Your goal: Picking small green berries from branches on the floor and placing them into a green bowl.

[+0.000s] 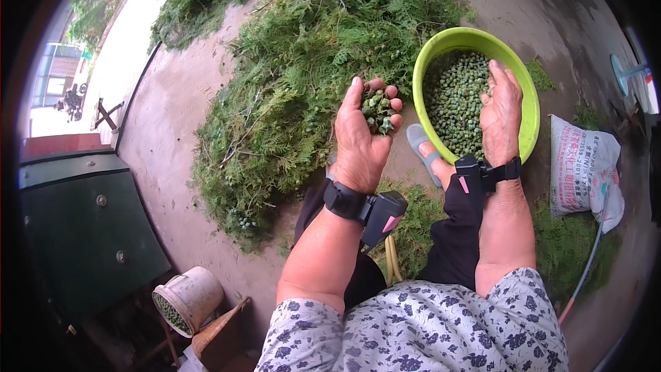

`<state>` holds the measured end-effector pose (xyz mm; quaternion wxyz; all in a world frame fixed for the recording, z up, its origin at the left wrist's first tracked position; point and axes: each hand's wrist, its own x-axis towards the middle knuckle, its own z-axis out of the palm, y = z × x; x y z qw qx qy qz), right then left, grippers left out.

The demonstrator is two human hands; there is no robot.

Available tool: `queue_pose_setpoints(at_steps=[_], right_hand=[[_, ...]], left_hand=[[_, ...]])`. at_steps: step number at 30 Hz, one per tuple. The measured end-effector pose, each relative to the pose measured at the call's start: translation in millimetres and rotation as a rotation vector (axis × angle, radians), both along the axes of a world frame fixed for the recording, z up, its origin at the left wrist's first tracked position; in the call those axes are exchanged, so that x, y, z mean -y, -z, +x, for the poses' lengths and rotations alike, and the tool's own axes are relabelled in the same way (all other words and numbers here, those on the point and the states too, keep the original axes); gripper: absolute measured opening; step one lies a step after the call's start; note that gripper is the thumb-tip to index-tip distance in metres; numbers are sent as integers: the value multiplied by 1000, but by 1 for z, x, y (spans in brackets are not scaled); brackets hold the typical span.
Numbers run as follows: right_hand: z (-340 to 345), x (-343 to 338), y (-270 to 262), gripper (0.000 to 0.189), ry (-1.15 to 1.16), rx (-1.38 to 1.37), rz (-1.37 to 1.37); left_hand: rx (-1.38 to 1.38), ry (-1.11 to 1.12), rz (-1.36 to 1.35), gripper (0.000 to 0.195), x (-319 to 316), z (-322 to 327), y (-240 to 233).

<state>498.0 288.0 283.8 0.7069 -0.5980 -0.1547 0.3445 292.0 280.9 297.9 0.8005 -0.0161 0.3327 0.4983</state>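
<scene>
Several green conifer cones (377,109) lie in my left hand (364,137), its palm up and fingers curled around them. My right hand (500,113) is over the right side of a yellow-green plastic basin (528,108), fingers slightly bent; whether anything lies under them is hidden. Small green cones (454,98) fill much of the basin. Beyond my left hand spreads a large heap of cut cypress-like branches (310,72). Each wrist wears a black strapped device.
A white printed sack (583,170) stands at the right, near a thin rod (588,258). At lower left are a whitish bucket (204,294) of cones and a dark green metal-like box (88,232). More cut branches (206,0) lie at the top left. My sandalled foot (428,152) is beside the basin.
</scene>
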Motion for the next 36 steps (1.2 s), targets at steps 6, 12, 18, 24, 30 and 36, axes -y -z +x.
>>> queue_pose_setpoints(at_steps=[6,12,18,24,30,36], right_hand=[[-43,22,-33,13,-591,233,83],[-80,42,-31,23,-674,640,212],[-86,41,-25,17,-634,713,159],[-81,45,-17,22,-692,806,151],[-91,44,-18,19,-659,614,116],[-118,41,-18,26,-637,523,219]], left_hand=[[173,-83,-117,31,-1,15,7],[152,-168,169,32,5,25,6],[265,-237,7,32,1,25,13],[305,-262,53,34,5,24,9],[351,-272,96,35,2,20,14],[357,-329,184,34,10,-5,9]])
